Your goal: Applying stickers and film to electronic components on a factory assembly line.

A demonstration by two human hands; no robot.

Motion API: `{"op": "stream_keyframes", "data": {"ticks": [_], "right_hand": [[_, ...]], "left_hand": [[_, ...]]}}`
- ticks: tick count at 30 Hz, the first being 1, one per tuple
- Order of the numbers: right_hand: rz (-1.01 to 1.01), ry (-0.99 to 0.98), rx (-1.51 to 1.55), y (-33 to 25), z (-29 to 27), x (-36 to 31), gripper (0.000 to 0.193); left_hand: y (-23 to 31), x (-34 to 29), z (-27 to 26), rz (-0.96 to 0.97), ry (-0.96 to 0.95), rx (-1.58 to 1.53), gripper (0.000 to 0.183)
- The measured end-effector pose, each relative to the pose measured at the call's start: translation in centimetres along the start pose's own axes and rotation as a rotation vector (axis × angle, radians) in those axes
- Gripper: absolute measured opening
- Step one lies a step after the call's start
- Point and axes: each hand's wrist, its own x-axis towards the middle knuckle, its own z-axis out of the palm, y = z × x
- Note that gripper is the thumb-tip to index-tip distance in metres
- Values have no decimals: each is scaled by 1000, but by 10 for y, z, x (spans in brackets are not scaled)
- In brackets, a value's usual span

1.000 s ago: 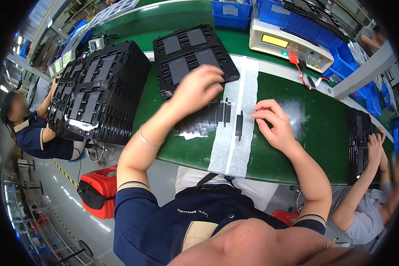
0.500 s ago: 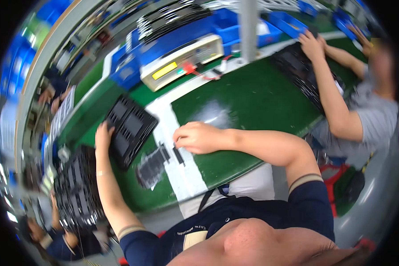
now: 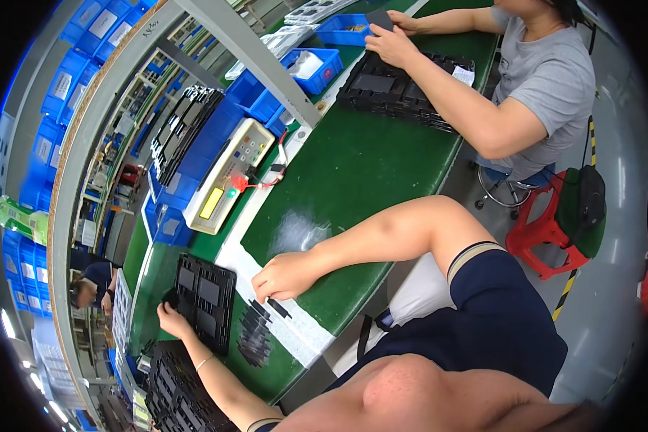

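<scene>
My left hand (image 3: 173, 320) is at the outer edge of a black tray (image 3: 225, 299) with grey rectangular pads in its pockets. A small dark piece (image 3: 170, 297) sticks up from its closed fingers. Over the white strip on the bench, my right hand (image 3: 288, 276) has its fingers pinched together, pointing down; what is between them is hidden. Just below those fingertips lies a short black strip (image 3: 279, 308). Beside it, a bunch of thin black strips (image 3: 254, 335) rests on the green mat, partly on clear film.
A stack of black trays (image 3: 183, 392) stands near my left forearm. Beyond the bench is a cream meter (image 3: 227, 176) with red leads, beside blue bins (image 3: 311, 70). To the right, a co-worker (image 3: 533, 79) handles a dark flat piece above another tray stack (image 3: 381, 90).
The view has swung, so the bench sits differently in it. A dark piece now shows at my left fingers by the tray edge. My right hand stays over the white strip, fingers pinched.
</scene>
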Motion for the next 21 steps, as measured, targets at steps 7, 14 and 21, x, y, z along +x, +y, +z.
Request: {"op": "stream_keyframes", "data": {"ticks": [7,14,21], "right_hand": [[655,71,880,-10,-2,9,38],[959,512,1242,-11,-10,11,20],[770,276,679,-13,-28,12,21]], "left_hand": [[196,-39,-120,590,87,-704,14],[233,-91,-136,1069,-101,-765,25],[224,-121,-129,-213,-966,-1558,48]]}}
